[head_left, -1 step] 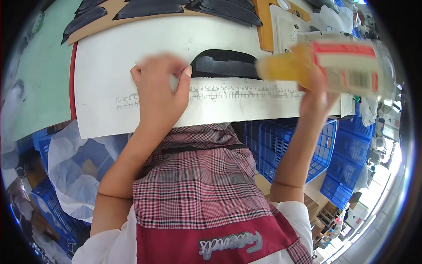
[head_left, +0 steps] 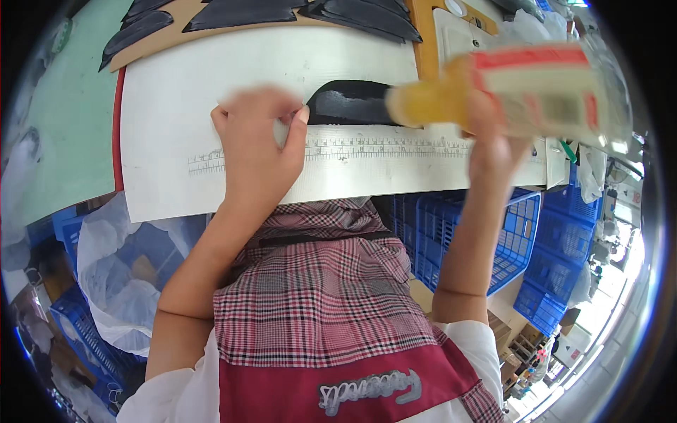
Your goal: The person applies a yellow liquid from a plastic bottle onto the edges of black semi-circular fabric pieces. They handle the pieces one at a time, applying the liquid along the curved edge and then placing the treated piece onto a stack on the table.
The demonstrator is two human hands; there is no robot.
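Observation:
A black, curved, flat piece with a greyish sheen lies on a white board, just above a printed ruler scale. My left hand pinches its left end between thumb and fingers; the other fingertips are blurred. In my right hand is a clear bottle with a red-and-white label and a yellow neck, tilted on its side. Its blurred yellow tip overlaps the right end of the black piece; I cannot tell whether it touches.
Several similar black pieces lie on a brown sheet at the back. A green surface adjoins the white board on the left. Below the board's edge are blue crates at right and a clear plastic bag at left.
The bottle has moved left with my right hand, its tip passing further over the black piece. My left hand stays nearly in place.

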